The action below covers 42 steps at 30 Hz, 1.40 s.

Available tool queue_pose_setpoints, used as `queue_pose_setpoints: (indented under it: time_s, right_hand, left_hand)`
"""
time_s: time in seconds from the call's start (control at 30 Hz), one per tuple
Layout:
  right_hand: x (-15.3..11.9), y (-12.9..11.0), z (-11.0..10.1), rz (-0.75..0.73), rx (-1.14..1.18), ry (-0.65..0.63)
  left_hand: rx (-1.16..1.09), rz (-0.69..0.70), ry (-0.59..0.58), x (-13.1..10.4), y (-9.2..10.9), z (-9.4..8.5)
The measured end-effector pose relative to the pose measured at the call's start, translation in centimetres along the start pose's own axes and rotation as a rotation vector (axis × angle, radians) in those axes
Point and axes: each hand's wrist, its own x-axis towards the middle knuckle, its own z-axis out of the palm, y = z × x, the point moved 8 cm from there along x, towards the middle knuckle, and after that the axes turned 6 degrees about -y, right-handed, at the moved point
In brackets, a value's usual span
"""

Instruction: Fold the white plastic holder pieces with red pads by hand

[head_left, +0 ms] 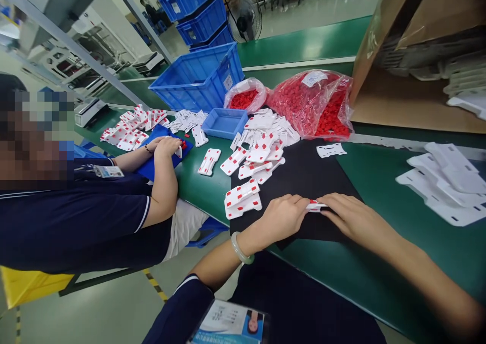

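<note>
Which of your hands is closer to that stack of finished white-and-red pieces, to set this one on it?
Probably the left hand: it lies right beside the stack. The right hand is on the far side of the held piece.

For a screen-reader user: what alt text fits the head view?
Left hand and right hand press a white card with red pieces onto a black mat on a green table. Finished cards and bags of red parts lie beyond; a co-worker sits left.

white card (316, 206): mostly hidden between hands | cardboard box (417, 55): cut off at right edge | co-worker's face: blurred
</note>
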Motion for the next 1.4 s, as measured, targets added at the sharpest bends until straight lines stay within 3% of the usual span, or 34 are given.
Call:
queue_pose_setpoints:
  time_s: [0.43, 0.73, 0.93, 1.03, 1.13, 1.27, 1.4]
  right_hand:
    - [1.5, 0.0, -0.4, -0.064, -0.148, 0.042]
    - [1.8, -0.1, -0.7, 0.050, -0.126, 0.068]
    - [1.8, 0.7, -0.2, 0.089, -0.040, 0.046]
    - [1.8, 1.1, -0.2, 0.101, 0.013, 0.036]
    - [1.4, 1.8, -0.9, 0.147, 0.058, 0.065]
    - [0.3, 4.4, -1.7, 0.400, 0.322, 0.165]
    - [0.4, 4.3, -0.5, 0.486, 0.733, 0.164]
  left_hand:
    - [0.290, 0.047, -0.040, 1.2, -0.1, 0.6]
    - [0.279, 0.074, -0.005, 1.7, -0.9, 1.4]
    - [0.231, 0.089, 0.048, 1.6, -1.2, 0.6]
    - [0.118, 0.113, 0.089, 1.2, -1.1, 0.0]
    - [-0.121, 0.028, 0.117, 0.9, -2.3, -0.6]
    - [-0.447, -0.163, 0.216, 0.6, -4.6, -1.5]
    - [-1.203, -0.200, 0.346, 1.0, -5.4, -0.8]
